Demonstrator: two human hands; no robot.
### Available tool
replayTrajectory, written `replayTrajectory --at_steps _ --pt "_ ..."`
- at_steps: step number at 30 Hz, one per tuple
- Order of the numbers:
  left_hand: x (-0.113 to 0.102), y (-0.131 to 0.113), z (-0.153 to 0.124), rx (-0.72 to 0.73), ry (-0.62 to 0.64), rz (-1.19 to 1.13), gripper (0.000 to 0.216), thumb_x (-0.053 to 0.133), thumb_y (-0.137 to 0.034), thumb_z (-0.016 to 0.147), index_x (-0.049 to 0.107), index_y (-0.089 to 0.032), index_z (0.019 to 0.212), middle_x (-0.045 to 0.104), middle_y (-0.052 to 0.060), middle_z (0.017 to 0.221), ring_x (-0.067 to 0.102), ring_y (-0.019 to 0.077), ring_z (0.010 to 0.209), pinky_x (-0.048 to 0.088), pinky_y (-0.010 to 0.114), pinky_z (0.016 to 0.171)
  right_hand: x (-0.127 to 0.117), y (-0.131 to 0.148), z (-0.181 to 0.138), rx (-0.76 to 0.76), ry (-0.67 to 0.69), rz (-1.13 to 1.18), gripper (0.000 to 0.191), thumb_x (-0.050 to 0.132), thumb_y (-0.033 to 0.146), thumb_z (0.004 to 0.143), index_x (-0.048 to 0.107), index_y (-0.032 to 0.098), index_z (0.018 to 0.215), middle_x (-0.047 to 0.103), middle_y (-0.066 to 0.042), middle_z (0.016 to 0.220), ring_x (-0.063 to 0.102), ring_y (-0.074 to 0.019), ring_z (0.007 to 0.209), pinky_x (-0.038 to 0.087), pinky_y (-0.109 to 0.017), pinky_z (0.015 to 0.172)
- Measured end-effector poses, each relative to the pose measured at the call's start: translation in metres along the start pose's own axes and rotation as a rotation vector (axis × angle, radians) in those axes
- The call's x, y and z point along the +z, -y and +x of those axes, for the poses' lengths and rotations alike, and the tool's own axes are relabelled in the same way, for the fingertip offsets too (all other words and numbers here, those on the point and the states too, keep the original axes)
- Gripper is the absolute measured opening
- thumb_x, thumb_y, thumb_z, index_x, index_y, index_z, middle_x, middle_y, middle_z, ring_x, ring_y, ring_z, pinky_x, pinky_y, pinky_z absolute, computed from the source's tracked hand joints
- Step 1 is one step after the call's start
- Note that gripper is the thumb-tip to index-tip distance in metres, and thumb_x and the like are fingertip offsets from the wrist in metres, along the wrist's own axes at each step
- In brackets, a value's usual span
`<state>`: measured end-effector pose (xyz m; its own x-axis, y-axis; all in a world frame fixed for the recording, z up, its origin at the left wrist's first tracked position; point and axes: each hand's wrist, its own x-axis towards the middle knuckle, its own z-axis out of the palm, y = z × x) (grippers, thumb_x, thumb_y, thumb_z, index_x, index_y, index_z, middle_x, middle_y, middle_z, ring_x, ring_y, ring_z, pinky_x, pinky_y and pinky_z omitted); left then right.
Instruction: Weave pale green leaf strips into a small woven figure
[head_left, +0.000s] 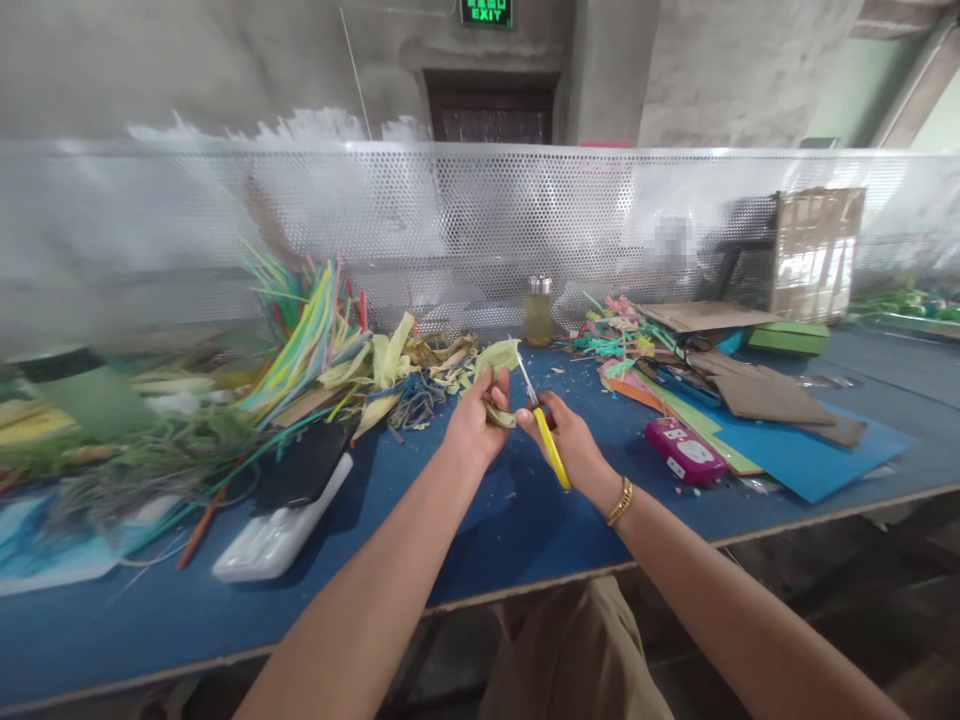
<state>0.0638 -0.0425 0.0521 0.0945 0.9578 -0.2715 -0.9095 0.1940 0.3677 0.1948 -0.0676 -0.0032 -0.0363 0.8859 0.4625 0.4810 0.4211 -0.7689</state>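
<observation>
My left hand [474,425] is closed on a strip of pale yellow-green leaf [496,360] and holds it up over the blue table [525,530]. My right hand [571,445] grips yellow-handled scissors [541,420]. Their blades point up and to the left, right beside the leaf strip. Both hands are near the middle of the table, almost touching. A gold bracelet [619,501] sits on my right wrist.
A heap of coloured straws and leaf scraps [315,340] lies at the left, with a white tray [277,535] and a green jar [82,390]. A small bottle [538,310] stands by the perforated metal screen [480,220]. Coloured paper sheets [787,450], a pink box [684,450] and a cardboard box [816,250] lie at the right.
</observation>
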Motion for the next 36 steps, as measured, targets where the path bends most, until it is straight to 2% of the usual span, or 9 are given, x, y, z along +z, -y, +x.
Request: replayTrajectory --at_steps 8,15,19,23,26,30,33,34,36 --pt "0.001 0.0 0.0 -0.012 0.019 -0.009 0.008 0.058 -0.014 0.09 0.057 -0.011 0.082 0.066 0.002 0.065 0.064 0.0058 0.051 0.047 0.007 0.042 0.003 -0.001 -0.001 -0.009 -0.024 0.058 0.032 0.057 0.051 0.084 0.054 0.021 0.093 0.049 0.004 0.063 0.041 -0.0103 0.053 0.033 -0.022 0.049" --pt "-0.002 0.0 0.003 0.029 0.003 0.051 0.009 0.06 -0.012 0.089 0.059 -0.011 0.079 0.065 0.001 0.064 0.065 0.0059 0.056 0.048 0.006 0.044 -0.004 -0.001 0.0 0.104 -0.02 0.103 0.038 0.055 0.059 0.084 0.055 0.022 0.095 0.05 0.004 0.057 0.046 -0.0115 0.047 0.034 -0.023 0.047" --pt "-0.006 -0.002 0.007 0.116 0.03 0.245 0.008 0.065 -0.006 0.083 0.061 -0.011 0.078 0.064 0.001 0.066 0.067 0.0067 0.059 0.045 0.007 0.043 -0.03 -0.009 0.013 0.161 -0.075 -0.25 0.039 0.058 0.054 0.083 0.057 0.02 0.101 0.066 -0.005 0.077 0.062 -0.0189 0.068 0.042 -0.027 0.06" --pt "-0.009 -0.009 0.01 0.193 0.063 0.49 0.013 0.067 0.0 0.077 0.061 -0.011 0.074 0.065 0.002 0.07 0.068 0.0079 0.063 0.043 0.008 0.045 -0.057 -0.02 0.021 0.339 0.062 -0.681 0.041 0.058 0.037 0.084 0.057 0.01 0.114 0.068 -0.02 0.103 0.066 -0.0302 0.096 0.046 -0.034 0.077" --pt "-0.011 -0.013 0.01 0.235 0.075 0.68 0.014 0.074 -0.006 0.073 0.061 -0.012 0.072 0.062 0.001 0.064 0.06 0.0056 0.052 0.034 0.01 0.038 -0.067 -0.023 0.02 0.414 0.206 -0.887 0.041 0.059 0.028 0.082 0.058 0.003 0.115 0.067 -0.025 0.106 0.066 -0.0325 0.101 0.047 -0.036 0.08" --pt "-0.014 -0.013 0.008 0.277 0.151 0.871 0.024 0.083 -0.02 0.065 0.062 -0.013 0.071 0.059 -0.001 0.062 0.05 0.0033 0.046 0.023 0.013 0.035 -0.072 -0.013 0.02 0.337 0.269 -1.017 0.037 0.058 0.039 0.085 0.069 0.007 0.1 0.068 -0.025 0.108 0.063 -0.0352 0.107 0.047 -0.04 0.086" --pt "-0.017 -0.012 0.008 0.273 0.194 0.948 0.027 0.085 -0.024 0.062 0.062 -0.014 0.072 0.056 -0.002 0.061 0.047 0.0036 0.046 0.021 0.013 0.036 -0.069 0.001 0.028 0.284 0.173 -0.816 0.05 0.046 0.053 0.091 0.072 0.01 0.082 0.07 -0.025 0.101 0.062 -0.0355 0.108 0.045 -0.042 0.089" --pt "-0.018 -0.011 0.008 0.261 0.203 0.963 0.027 0.085 -0.025 0.062 0.063 -0.014 0.072 0.054 -0.002 0.059 0.046 0.0037 0.046 0.021 0.013 0.036 -0.065 0.005 0.031 0.318 0.185 -0.627 0.057 0.041 0.058 0.092 0.071 0.012 0.077 0.071 -0.023 0.096 0.064 -0.0329 0.103 0.047 -0.04 0.087" --pt "-0.019 -0.011 0.009 0.21 0.233 0.964 0.028 0.085 -0.025 0.061 0.062 -0.014 0.072 0.05 -0.003 0.058 0.043 0.0035 0.045 0.02 0.013 0.035 -0.055 0.011 0.039 0.457 0.35 -0.11 0.062 0.04 0.068 0.088 0.07 0.015 0.075 0.072 -0.018 0.086 0.068 -0.0271 0.087 0.05 -0.036 0.077"
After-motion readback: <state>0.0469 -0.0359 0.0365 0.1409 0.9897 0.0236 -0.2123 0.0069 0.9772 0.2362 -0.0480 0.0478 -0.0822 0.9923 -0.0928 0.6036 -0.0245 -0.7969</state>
